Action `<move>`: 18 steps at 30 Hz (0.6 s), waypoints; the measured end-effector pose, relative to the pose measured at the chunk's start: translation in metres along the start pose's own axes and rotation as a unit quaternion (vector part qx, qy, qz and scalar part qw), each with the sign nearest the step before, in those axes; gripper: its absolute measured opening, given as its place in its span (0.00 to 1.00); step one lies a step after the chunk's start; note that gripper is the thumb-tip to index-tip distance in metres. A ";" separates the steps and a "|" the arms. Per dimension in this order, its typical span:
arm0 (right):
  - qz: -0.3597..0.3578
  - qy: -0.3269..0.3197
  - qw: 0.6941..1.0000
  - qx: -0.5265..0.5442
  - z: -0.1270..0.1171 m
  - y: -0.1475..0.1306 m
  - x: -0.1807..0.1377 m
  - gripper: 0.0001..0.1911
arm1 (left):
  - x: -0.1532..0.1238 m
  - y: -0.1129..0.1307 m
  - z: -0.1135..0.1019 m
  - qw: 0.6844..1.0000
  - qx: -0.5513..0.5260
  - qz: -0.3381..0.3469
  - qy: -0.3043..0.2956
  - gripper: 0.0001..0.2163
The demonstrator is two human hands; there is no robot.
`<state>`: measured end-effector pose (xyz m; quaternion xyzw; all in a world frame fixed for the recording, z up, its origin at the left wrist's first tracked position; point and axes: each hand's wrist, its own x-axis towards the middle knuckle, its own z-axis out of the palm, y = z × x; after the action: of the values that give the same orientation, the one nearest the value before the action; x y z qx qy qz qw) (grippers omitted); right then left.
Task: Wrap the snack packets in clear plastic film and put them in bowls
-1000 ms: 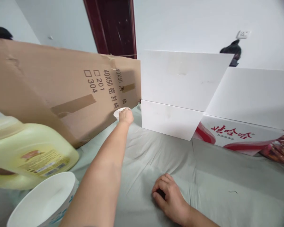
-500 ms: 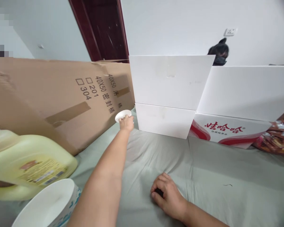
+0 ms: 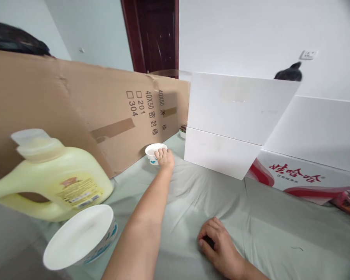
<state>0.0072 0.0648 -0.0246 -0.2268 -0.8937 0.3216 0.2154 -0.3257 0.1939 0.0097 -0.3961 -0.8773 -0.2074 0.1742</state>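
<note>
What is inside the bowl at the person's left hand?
White inner surface shows inside the bowl; the left hand covers part of its right side, so anything there cannot be seen.

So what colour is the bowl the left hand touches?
The bowl is white, with blue patterning outside; best seen in the head view.

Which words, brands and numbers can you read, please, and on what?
"40X50 汤桶": on the cardboard box
"40X50 密封桶": same box
"201": same box
"304": same box
"娃哈哈®": on the red-and-white carton
"饮用纯净水": same carton
Jug label: too small to read
</note>
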 end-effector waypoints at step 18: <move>-0.019 0.004 0.995 -0.097 0.004 0.007 -0.002 0.06 | -0.001 -0.003 0.014 0.984 -0.143 0.103 0.005 0.16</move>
<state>0.0091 0.0667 -0.0328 -0.2311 -0.9240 0.2281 0.2018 -0.3301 0.1987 -0.0036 -0.5042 -0.7925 -0.3131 0.1405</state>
